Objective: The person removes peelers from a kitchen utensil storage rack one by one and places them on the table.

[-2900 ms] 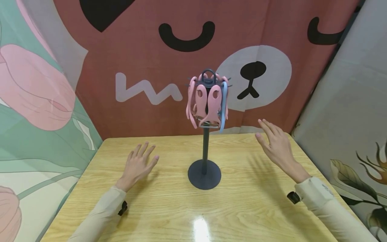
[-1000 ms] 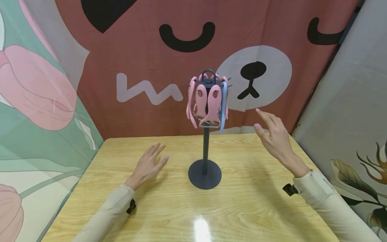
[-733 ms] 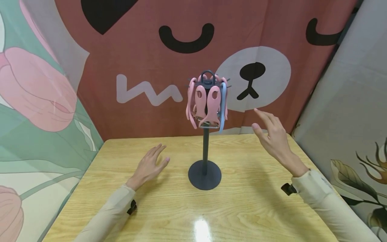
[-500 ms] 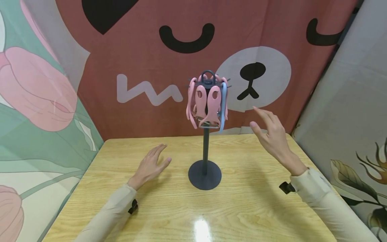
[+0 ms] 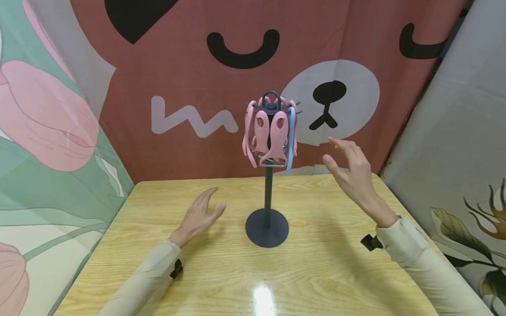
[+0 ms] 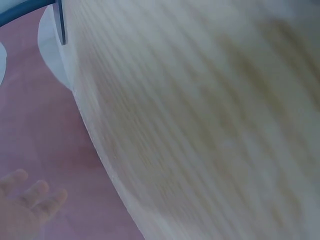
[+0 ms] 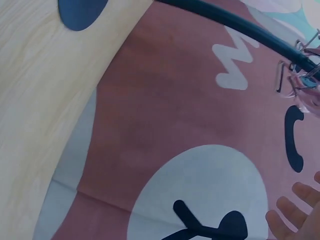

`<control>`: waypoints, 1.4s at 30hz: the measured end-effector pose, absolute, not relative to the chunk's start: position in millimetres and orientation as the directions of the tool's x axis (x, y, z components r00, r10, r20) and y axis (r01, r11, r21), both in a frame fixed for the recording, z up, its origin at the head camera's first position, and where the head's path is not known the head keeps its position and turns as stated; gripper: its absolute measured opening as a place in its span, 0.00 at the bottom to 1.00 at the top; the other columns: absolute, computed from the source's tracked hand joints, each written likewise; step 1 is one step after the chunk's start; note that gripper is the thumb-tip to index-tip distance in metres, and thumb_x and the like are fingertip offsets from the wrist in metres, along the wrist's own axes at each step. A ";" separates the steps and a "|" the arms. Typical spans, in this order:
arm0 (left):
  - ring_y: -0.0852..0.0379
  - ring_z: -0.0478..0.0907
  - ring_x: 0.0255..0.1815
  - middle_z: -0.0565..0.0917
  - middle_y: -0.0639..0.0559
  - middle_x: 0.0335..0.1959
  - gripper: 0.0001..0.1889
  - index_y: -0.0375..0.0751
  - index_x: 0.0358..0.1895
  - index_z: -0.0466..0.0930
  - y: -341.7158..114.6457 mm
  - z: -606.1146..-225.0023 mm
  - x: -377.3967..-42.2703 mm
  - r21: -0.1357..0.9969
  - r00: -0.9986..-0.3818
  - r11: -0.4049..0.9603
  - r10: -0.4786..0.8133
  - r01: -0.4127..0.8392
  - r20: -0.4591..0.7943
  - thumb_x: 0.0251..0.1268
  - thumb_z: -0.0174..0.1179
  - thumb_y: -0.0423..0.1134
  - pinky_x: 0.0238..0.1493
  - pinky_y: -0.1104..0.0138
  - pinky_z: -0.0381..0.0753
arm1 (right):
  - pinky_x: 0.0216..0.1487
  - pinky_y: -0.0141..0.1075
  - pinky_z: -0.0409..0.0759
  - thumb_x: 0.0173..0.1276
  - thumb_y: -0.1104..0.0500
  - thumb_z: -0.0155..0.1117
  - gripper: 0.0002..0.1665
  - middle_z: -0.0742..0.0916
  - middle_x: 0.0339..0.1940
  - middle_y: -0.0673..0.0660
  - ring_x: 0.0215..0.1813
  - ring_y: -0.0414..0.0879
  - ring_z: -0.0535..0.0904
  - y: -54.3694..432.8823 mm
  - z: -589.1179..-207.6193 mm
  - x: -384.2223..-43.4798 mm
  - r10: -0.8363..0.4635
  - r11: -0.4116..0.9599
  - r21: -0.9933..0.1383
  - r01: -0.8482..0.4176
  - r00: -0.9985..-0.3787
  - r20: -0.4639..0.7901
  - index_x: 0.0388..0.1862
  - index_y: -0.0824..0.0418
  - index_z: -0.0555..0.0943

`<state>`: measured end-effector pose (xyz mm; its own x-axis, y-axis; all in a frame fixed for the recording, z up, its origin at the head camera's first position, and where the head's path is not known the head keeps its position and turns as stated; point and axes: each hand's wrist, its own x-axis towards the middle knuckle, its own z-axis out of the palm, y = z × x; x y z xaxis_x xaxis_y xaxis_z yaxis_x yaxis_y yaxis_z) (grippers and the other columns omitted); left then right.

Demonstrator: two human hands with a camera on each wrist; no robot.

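A dark stand [image 5: 268, 188] with a round base [image 5: 267, 232] is upright on the table. Around its top hang several pink peelers [image 5: 278, 136] and one blue peeler [image 5: 291, 136], handles up and metal blades down. In the right wrist view their blades [image 7: 285, 82] show at the right edge. My left hand [image 5: 197, 217] hovers left of the base, fingers loosely bent, thumb apart, holding nothing. My right hand [image 5: 353, 175] is raised right of the peelers, not touching them, fingers relaxed and thumb spread. Only fingers of each hand show in the wrist views.
The wooden table [image 5: 221, 281] reaches back to a reddish curtain [image 5: 178, 149] with a bear face. Patterned cloths hang at the left and right sides. A dark strap-like piece [image 5: 370, 242] sits at each wrist.
My left hand has moved right, toward the stand. The right hand has risen and shifted left, closer to the peelers. Stand and peelers have stayed in place.
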<state>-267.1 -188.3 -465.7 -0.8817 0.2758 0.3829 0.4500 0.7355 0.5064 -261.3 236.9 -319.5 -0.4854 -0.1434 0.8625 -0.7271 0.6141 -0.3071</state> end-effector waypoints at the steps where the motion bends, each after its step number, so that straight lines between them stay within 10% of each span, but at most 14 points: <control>1: 0.39 0.62 0.72 0.64 0.44 0.73 0.37 0.48 0.76 0.59 -187.8 -465.8 -267.3 0.507 -0.880 0.733 0.280 0.454 0.383 0.71 0.50 0.64 0.64 0.39 0.65 | 0.49 0.51 0.72 0.73 0.35 0.55 0.37 0.82 0.54 0.63 0.52 0.60 0.77 236.5 -318.3 -260.8 -0.145 0.610 -0.305 -0.731 -0.482 0.864 0.65 0.62 0.77; 9: 0.40 0.63 0.71 0.65 0.45 0.73 0.36 0.50 0.76 0.59 -182.7 -464.1 -267.2 0.518 -0.876 0.716 0.295 0.467 0.383 0.72 0.50 0.64 0.63 0.39 0.66 | 0.55 0.35 0.72 0.72 0.39 0.60 0.32 0.83 0.54 0.61 0.53 0.57 0.79 228.5 -309.1 -255.4 -0.140 0.530 -0.326 -0.782 -0.461 0.876 0.66 0.58 0.77; 22: 0.41 0.64 0.70 0.67 0.45 0.72 0.37 0.44 0.75 0.60 -176.3 -466.9 -266.8 0.512 -0.856 0.696 0.321 0.503 0.404 0.72 0.53 0.62 0.64 0.41 0.67 | 0.54 0.35 0.74 0.74 0.50 0.61 0.30 0.80 0.47 0.75 0.47 0.64 0.76 195.0 -279.5 -223.9 -0.161 0.413 -0.297 -0.861 -0.390 0.907 0.57 0.77 0.76; 32: 0.44 0.69 0.67 0.69 0.46 0.69 0.35 0.45 0.73 0.63 -168.2 -465.5 -269.7 0.540 -0.848 0.667 0.299 0.513 0.438 0.72 0.53 0.61 0.61 0.44 0.71 | 0.52 0.36 0.75 0.72 0.41 0.62 0.33 0.84 0.49 0.66 0.46 0.55 0.79 195.0 -292.2 -245.3 -0.159 0.378 -0.256 -0.890 -0.335 0.929 0.55 0.71 0.80; 42: 0.45 0.70 0.65 0.70 0.46 0.68 0.33 0.44 0.73 0.62 -157.1 -466.9 -270.5 0.563 -0.831 0.618 0.327 0.549 0.451 0.73 0.54 0.59 0.58 0.49 0.76 | 0.48 0.35 0.77 0.70 0.56 0.66 0.22 0.85 0.47 0.62 0.43 0.52 0.80 181.3 -285.3 -241.3 -0.156 0.305 -0.305 -0.902 -0.363 0.919 0.57 0.68 0.81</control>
